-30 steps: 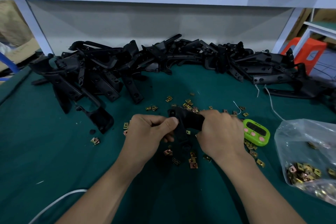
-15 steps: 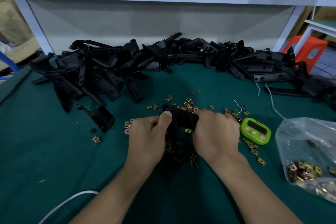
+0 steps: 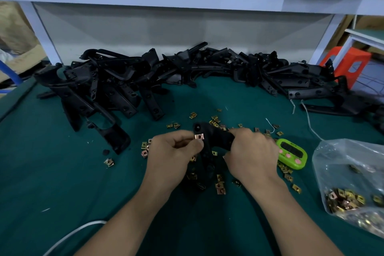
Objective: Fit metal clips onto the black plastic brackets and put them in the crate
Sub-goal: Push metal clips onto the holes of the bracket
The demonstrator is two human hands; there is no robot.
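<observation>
Well forward of the desk's (image 3: 62, 172) back edge, the left hand (image 3: 173, 151) pinched a clip (image 3: 199, 136) against the bracket's (image 3: 217, 137) left end, the bracket running rightward into the right hand (image 3: 251, 151), whose fingers (image 3: 239, 132) were clamped round it.

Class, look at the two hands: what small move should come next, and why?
Probably push the clip fully onto the bracket: the left hand pinches it against the bracket's side while the right hand grips the bracket.
</observation>
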